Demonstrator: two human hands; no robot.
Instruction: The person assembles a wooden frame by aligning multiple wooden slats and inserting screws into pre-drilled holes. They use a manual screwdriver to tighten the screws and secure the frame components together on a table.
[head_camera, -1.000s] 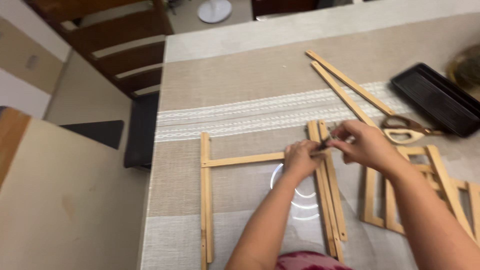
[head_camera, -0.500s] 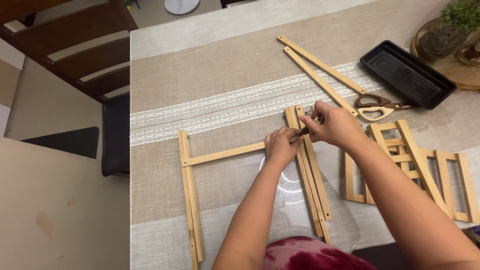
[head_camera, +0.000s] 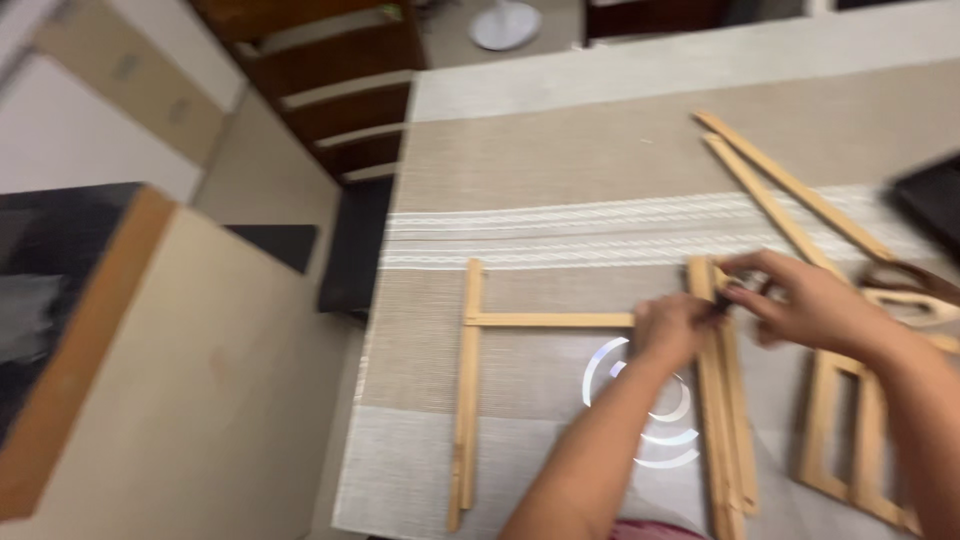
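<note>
A pale wooden frame lies on the table: a left upright (head_camera: 468, 380), a crossbar (head_camera: 550, 320) and a right pair of slats (head_camera: 722, 420). My left hand (head_camera: 675, 328) grips the joint where the crossbar meets the right slats. Just to the right, my right hand (head_camera: 805, 300) pinches a small dark thing against the top of those slats; what it is cannot be made out in the blur.
Two long loose slats (head_camera: 790, 190) lie diagonally at the back right. Another wooden frame (head_camera: 850, 430) rests at the right, with scissors (head_camera: 915, 295) and a black tray (head_camera: 935, 200) beyond. A beige table runner (head_camera: 560, 150) covers the table; dark chairs (head_camera: 340, 70) stand left.
The view has swung left, so the frame and my hands now sit further right. Both hands stay at the same joint of the frame.
</note>
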